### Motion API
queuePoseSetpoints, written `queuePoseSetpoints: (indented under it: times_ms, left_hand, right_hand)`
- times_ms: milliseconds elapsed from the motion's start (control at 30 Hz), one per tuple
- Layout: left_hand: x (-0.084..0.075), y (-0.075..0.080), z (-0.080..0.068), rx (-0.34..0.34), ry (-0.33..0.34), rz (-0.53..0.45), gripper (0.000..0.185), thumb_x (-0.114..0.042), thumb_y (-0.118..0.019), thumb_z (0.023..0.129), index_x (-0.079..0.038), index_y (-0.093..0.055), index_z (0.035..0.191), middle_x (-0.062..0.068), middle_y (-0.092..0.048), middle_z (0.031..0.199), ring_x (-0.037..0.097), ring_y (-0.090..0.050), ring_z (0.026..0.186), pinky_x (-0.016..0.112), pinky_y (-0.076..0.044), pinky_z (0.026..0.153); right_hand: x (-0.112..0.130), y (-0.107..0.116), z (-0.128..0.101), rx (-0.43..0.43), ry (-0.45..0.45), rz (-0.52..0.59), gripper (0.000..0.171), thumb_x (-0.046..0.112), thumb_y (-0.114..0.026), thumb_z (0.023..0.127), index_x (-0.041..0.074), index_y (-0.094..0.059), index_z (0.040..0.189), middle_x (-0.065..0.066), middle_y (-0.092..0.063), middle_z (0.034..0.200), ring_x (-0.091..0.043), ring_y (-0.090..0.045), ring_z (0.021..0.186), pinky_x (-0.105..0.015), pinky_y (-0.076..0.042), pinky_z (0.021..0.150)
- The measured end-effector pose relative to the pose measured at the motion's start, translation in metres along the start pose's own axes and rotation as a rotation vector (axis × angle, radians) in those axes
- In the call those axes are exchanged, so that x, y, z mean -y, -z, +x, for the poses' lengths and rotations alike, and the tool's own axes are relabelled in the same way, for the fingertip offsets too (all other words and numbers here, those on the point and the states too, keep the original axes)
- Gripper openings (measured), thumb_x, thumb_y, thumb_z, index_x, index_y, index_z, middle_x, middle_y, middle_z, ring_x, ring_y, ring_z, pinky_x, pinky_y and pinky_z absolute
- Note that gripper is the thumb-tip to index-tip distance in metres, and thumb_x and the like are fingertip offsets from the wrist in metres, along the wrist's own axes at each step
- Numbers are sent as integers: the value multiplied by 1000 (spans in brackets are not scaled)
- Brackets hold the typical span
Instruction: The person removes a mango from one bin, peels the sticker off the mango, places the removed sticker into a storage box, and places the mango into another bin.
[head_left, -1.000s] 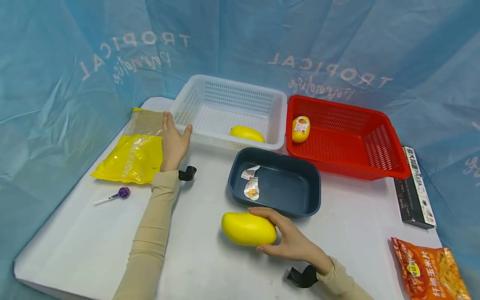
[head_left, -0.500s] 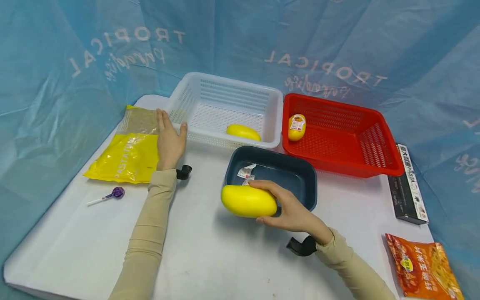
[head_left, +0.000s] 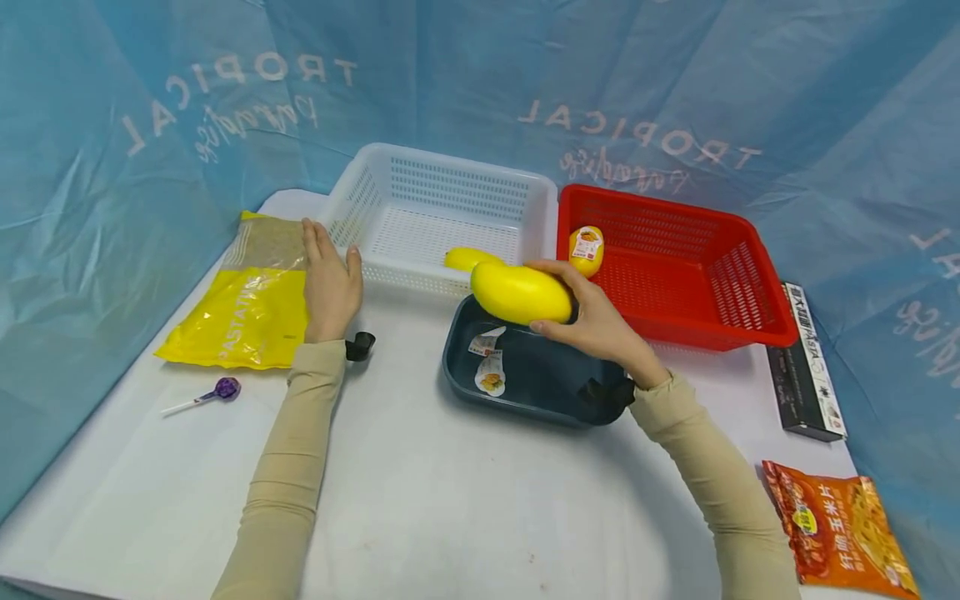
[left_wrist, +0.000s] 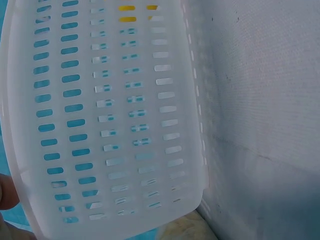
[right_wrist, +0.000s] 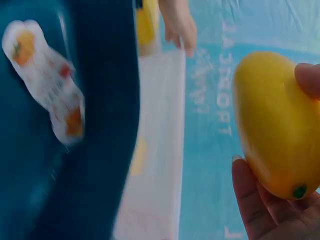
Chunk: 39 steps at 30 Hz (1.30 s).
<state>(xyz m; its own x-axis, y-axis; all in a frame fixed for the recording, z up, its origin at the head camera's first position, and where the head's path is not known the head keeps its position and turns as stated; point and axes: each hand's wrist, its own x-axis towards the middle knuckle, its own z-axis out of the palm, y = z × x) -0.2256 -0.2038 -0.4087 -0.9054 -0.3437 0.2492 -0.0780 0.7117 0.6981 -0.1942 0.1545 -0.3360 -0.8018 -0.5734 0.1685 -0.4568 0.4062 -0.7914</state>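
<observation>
I see my right hand curled round a smooth, glossy yellow mango, held in the air above the far edge of the dark blue, round-cornered plastic tray; two crumpled paper stickers lie inside that tray; my left hand rests flat, fingers straight, on the white surface between the crinkly yellow pasta bag and the white slotted plastic basket; beside it stands a red perforated plastic basket.
</observation>
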Motion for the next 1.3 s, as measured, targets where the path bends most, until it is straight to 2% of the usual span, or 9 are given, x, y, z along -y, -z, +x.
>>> queuePoseSetpoints:
  times_ms: [133, 300, 500, 767, 967, 1300]
  left_hand:
    - [0, -1, 0, 3, 6, -1, 68, -33, -34, 104, 5, -7, 153, 16, 5, 163, 35, -15, 149, 52, -28, 116]
    - [-2, -3, -1, 6, 4, 0, 68, -33, -35, 104, 6, -7, 152, 17, 5, 163, 37, -17, 148, 52, -30, 115]
    - [-5, -3, -1, 0, -7, 1, 67, -33, -34, 104, 6, -8, 152, 17, 4, 163, 35, -15, 149, 50, -28, 116]
    - [-4, -2, 0, 2, 3, 15, 67, -33, -35, 104, 5, -9, 153, 17, 2, 163, 36, -18, 148, 49, -30, 115]
    - [-1, -2, 0, -4, 3, 20, 67, -33, -35, 104, 6, -9, 152, 18, 2, 163, 37, -19, 148, 51, -31, 114]
    - [2, 1, 0, -2, -5, -1, 68, -32, -37, 104, 6, -10, 152, 18, 3, 163, 34, -11, 151, 48, -22, 119]
  right_hand:
    - [-4, 14, 20, -41, -18, 17, 72, 9, -73, 84, 14, -36, 146, -7, -42, 145, -26, -46, 121, -47, -44, 103]
    - [-7, 23, 39, -49, -47, 53, 72, 8, -71, 85, 14, -34, 147, -9, -39, 146, -27, -45, 122, -47, -45, 102]
    - [-8, 25, 57, -74, -62, 77, 72, 11, -71, 86, 18, -34, 147, -6, -39, 146, -24, -45, 122, -46, -45, 103]
    - [-13, 23, 77, -98, -102, 105, 69, 13, -69, 88, 17, -34, 147, -7, -38, 148, -25, -45, 123, -45, -42, 107]
    - [-14, 26, 92, -101, -123, 95, 71, 14, -68, 88, 16, -32, 149, -7, -36, 151, -28, -44, 124, -46, -41, 107]
    - [-21, 34, 122, -73, -182, 22, 72, 22, -67, 89, 18, -30, 151, -6, -34, 152, -26, -44, 125, -44, -40, 109]
